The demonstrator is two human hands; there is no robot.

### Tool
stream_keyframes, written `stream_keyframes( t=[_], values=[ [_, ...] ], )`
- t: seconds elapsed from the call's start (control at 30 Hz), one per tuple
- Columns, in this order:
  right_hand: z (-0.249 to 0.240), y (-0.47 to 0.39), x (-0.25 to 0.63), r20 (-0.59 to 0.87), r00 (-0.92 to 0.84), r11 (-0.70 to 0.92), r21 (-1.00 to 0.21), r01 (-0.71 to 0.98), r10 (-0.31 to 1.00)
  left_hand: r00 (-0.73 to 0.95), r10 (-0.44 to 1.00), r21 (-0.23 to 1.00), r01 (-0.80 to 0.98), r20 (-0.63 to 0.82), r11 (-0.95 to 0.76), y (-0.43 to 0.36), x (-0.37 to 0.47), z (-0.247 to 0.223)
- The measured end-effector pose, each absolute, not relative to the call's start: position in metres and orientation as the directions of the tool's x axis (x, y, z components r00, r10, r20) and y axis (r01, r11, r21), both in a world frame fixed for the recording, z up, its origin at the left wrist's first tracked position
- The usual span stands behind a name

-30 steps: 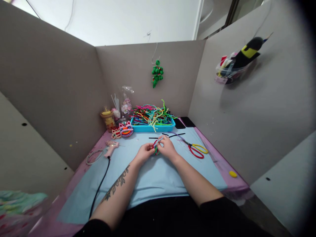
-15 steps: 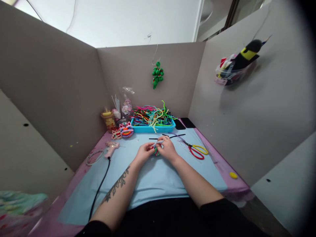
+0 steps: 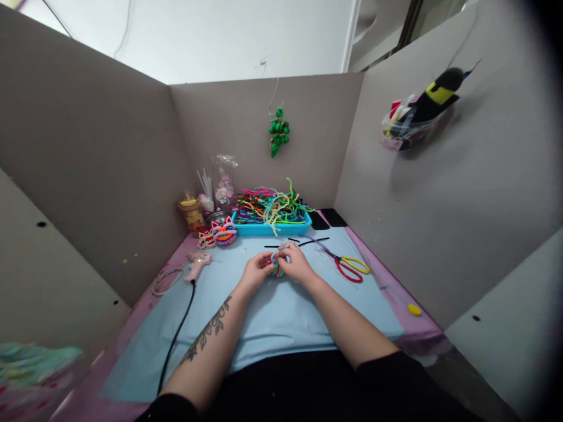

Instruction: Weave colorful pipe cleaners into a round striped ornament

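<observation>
A small multicoloured fuzzy piece (image 3: pixel 277 270), with green, red and light blue parts, is held between both hands over the light blue cloth (image 3: pixel 272 310). My left hand (image 3: pixel 257 270) pinches its left side. On the right side, my right hand (image 3: pixel 295 262) has its fingers closed on the piece and its light blue strand. The fingers hide much of the piece. Black stems (image 3: pixel 313 241) lie just beyond the hands.
A blue tray (image 3: pixel 270 230) heaped with coloured fuzzy stems stands at the back. Red-and-yellow-handled scissors (image 3: pixel 349 269) lie right, a pink glue gun (image 3: pixel 198 266) left. Beside the tray are lion-face pieces (image 3: pixel 224 232) and a brown cup (image 3: pixel 192 214). Grey panels (image 3: pixel 264 135) surround the table.
The light blue strand has shifted and bent closer to the piece between my fingers. Both hands stay in nearly the same place, and the camera view has moved slightly.
</observation>
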State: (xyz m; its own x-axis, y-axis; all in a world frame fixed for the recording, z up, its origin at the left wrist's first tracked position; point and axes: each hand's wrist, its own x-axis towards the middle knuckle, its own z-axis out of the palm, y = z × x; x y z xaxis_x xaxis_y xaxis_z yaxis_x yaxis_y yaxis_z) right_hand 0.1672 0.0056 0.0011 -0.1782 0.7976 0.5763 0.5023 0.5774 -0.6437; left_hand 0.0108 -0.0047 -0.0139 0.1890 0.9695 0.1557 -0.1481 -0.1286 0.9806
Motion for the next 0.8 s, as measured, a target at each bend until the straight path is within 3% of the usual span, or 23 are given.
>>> stream_keyframes(
  t=[0.17,0.4,0.67,0.8],
  values=[
    [0.001,0.006,0.168,0.590,-0.187,0.592,-0.629,0.504,0.785,0.209,0.970,0.979,-0.189,0.121,-0.082,-0.005,0.011,-0.013],
    [0.001,0.009,0.169,0.507,-0.193,0.534,-0.711,0.458,0.840,0.263,0.963,0.978,-0.210,0.056,0.000,-0.009,0.010,-0.007],
    [0.003,0.007,0.169,0.511,-0.194,0.542,-0.731,0.414,0.837,0.303,0.948,0.977,-0.209,0.095,-0.031,-0.013,0.010,-0.003],
    [0.008,0.002,0.169,0.539,-0.305,0.618,-0.708,0.341,0.785,0.275,0.950,0.973,-0.212,0.145,-0.087,-0.014,0.012,-0.001]
  ],
)
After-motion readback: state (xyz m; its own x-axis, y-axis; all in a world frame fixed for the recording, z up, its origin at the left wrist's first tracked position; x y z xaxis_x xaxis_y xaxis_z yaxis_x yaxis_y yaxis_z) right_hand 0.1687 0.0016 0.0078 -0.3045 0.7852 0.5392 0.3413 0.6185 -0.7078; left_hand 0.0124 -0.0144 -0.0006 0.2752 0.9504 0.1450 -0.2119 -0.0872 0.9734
